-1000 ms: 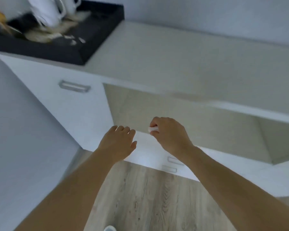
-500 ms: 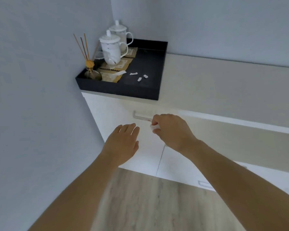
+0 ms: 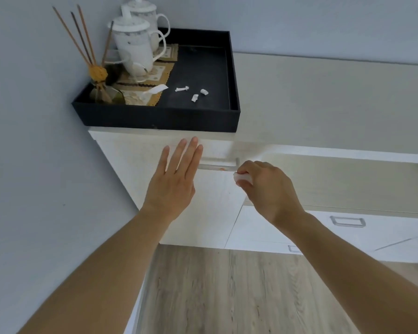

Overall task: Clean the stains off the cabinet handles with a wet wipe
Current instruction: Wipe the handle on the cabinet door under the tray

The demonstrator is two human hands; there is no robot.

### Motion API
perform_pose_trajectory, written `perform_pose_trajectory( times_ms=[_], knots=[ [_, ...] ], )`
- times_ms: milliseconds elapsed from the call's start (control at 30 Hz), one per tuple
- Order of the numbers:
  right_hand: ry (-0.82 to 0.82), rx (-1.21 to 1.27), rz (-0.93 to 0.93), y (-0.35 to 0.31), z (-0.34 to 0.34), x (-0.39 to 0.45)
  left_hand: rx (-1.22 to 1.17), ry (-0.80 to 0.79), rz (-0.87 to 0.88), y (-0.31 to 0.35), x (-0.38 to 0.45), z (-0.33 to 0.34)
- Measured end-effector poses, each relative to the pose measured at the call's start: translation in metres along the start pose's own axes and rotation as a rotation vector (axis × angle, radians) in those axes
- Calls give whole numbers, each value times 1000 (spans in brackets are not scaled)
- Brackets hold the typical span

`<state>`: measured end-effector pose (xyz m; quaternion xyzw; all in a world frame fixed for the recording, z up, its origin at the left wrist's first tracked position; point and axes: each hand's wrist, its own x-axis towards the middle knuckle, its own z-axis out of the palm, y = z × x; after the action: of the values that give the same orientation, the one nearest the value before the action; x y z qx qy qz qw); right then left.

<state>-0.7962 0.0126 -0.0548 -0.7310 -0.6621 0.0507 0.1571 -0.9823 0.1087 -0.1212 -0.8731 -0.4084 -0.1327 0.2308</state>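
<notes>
A silver bar handle [image 3: 219,165] sits on the white upper cabinet front [image 3: 210,208], with a small reddish stain near its right end. My right hand [image 3: 268,189] is shut on a folded white wet wipe [image 3: 243,177], held just right of and slightly below the handle's right end. My left hand [image 3: 175,184] is open with fingers straight, flat before the cabinet front and covering the handle's left end. Further handles show lower right: one [image 3: 347,221] on a drawer and a small one [image 3: 293,248] below.
A black tray [image 3: 159,116] stands on the countertop [image 3: 323,100] in the corner, holding two lidded white mugs [image 3: 135,44], a reed diffuser [image 3: 99,75] and several white paper scraps [image 3: 193,92]. A grey wall is at left; wood floor [image 3: 227,290] lies below.
The view has lifted and come closer to the upper left cabinet. My left hand rose and spread flat beside the handle. My right hand with the wipe now sits at the handle's right end.
</notes>
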Motion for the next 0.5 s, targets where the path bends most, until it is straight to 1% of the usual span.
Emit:
perform_pose_trajectory(
  times_ms=[100,200,367,500],
  knots=[
    [143,31,-26,15,18,2,54,109,12,-2,4,19],
    [296,132,-51,29,33,5,129,212,4,-14,10,34],
    [459,254,-177,32,47,15,121,318,13,-28,22,53],
    [557,243,-221,29,57,22,145,416,13,-25,31,72]
  ],
)
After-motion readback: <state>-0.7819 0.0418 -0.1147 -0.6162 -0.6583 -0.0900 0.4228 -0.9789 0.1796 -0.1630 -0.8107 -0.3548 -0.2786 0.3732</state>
